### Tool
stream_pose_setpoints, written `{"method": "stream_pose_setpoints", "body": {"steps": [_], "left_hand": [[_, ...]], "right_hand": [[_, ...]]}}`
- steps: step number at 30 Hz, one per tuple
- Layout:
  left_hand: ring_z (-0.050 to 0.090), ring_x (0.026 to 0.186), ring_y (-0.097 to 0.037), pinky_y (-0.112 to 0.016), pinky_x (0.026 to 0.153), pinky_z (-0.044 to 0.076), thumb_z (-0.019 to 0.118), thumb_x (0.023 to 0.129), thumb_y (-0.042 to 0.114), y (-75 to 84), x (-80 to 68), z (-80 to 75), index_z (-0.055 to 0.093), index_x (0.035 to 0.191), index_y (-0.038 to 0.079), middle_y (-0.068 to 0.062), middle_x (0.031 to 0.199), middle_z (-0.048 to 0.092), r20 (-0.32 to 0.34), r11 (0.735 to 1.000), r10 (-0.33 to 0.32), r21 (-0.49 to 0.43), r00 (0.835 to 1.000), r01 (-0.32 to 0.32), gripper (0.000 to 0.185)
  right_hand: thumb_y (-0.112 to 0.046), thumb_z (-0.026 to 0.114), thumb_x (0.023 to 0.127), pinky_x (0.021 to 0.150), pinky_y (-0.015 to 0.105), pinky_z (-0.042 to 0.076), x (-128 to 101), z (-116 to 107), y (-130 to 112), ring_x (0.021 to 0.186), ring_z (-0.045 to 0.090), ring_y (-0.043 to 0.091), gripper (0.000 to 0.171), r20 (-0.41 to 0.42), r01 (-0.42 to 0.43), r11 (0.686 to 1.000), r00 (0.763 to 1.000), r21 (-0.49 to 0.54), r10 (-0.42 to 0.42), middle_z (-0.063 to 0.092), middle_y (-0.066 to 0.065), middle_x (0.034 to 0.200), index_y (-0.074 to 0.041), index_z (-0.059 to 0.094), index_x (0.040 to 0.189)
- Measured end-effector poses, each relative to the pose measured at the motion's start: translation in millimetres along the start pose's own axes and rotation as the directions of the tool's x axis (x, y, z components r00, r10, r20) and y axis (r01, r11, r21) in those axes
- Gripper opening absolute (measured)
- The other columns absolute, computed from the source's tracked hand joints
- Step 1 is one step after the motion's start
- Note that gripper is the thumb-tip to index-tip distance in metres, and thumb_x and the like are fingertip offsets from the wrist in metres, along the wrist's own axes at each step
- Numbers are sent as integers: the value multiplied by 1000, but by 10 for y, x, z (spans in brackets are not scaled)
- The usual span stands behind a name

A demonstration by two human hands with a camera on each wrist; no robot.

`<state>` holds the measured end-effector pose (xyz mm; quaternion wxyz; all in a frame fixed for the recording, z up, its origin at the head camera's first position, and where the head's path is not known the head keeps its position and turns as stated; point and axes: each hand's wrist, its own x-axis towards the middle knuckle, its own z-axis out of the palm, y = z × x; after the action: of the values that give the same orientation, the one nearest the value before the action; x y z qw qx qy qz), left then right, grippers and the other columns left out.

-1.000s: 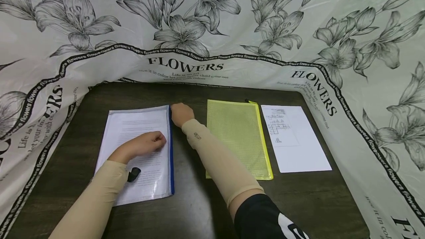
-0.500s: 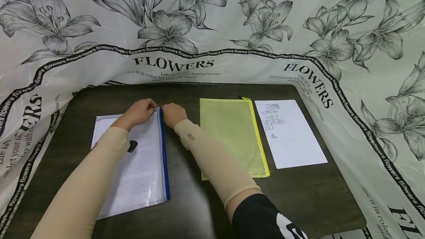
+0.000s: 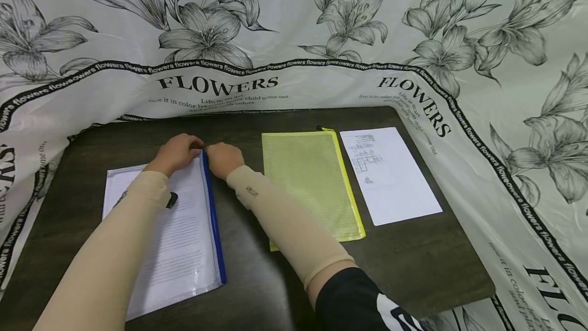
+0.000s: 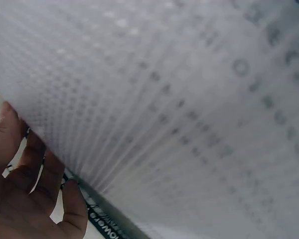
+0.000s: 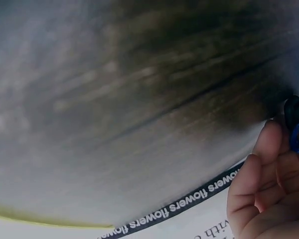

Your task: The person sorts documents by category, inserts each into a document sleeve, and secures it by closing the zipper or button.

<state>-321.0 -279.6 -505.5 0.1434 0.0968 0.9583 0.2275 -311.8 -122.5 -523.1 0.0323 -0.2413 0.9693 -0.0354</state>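
A clear mesh zipper pouch (image 3: pixel 184 249) with printed sheets inside lies on the left of the table, a blue zipper band (image 3: pixel 215 229) along its right side. At its top right corner my left hand (image 3: pixel 174 152) pinches the pouch's edge; its fingers curl by the mesh in the left wrist view. Just across the corner, my right hand (image 3: pixel 224 159) has its fingers curled at the zipper's top end. In the right wrist view a black zipper pull (image 5: pixel 292 112) and a bit of blue show at its fingertips, which are partly cut off by the frame.
A yellow mesh zipper pouch (image 3: pixel 303 178) lies right of the right forearm, partly under it in view. Beside it is a white sheet (image 3: pixel 390 188) with a printed drawing. Flower-patterned white cloth (image 3: pixel 285 40) surrounds the dark table (image 3: pixel 413 264).
My left hand has moved up from over the pouch's middle to its top right corner, beside my right hand. The right hand stays at the zipper's top end. The view has shifted right.
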Motion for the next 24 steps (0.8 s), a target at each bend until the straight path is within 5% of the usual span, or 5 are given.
{"method": "stream_pose_setpoints", "body": {"steps": [12, 24], "left_hand": [[50, 123, -51, -77, 102, 25, 55, 105, 19, -67, 87, -22, 71, 121, 2, -28, 131, 59, 25, 1000, -21, -7, 999, 22, 28], [53, 115, -48, -86, 98, 11, 53, 106, 20, -132, 44, -113, 70, 115, 2, -26, 124, 61, 77, 999, -32, -31, 996, 35, 26]], "right_hand": [[-26, 46, 109, 63, 30, 55, 9, 1, 5, 78, 68, 10, 27, 39, 4, 1000, 999, -23, -3, 73, -6, 100, -26, 72, 118], [-27, 53, 106, 48, 29, 49, -157, -5, -139, 54, 56, 7, 30, 42, -4, 998, 999, -56, 6, 63, -7, 68, -23, 65, 79]]}}
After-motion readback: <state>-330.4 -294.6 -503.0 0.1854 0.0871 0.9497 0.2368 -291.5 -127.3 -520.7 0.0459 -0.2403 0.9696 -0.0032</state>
